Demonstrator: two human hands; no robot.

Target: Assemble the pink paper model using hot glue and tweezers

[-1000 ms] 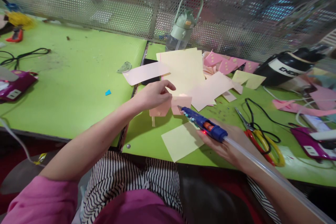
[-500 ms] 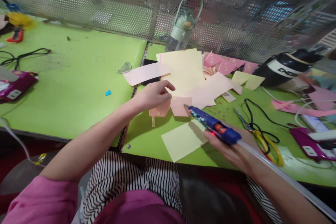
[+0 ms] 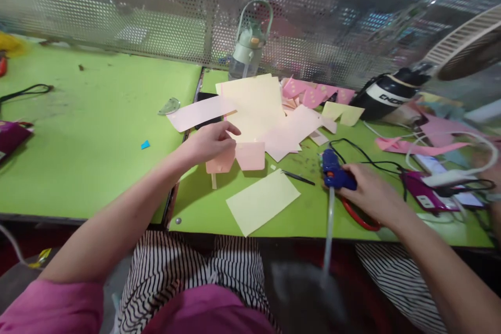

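Observation:
My left hand (image 3: 213, 141) is over a pink paper piece (image 3: 221, 162), fingers bent and pointing right; whether it grips the paper is unclear. Beside it lies a second pink piece (image 3: 251, 156). My right hand (image 3: 362, 185) is closed around a blue glue gun (image 3: 333, 169) at the right, a clear glue stick (image 3: 330, 229) trailing from its back. Scissors' handles (image 3: 360, 216) show partly under that hand. Black tweezers (image 3: 298, 177) lie by a pale yellow sheet (image 3: 263, 201). Behind my left hand are larger cream sheets (image 3: 252, 102) and a pale pink strip (image 3: 195, 113).
A clear bottle with a green lid (image 3: 248, 47) and a black bottle (image 3: 387, 94) stand at the back by a perforated metal screen. Purple power strips (image 3: 422, 190) and cables lie at the right. A blue scrap (image 3: 145, 144) is on the green table (image 3: 97, 130).
My right hand has moved right with the glue gun, away from the pink pieces, and the gun has turned. The tweezers have come into sight. My left hand stays by the paper; the view has shifted.

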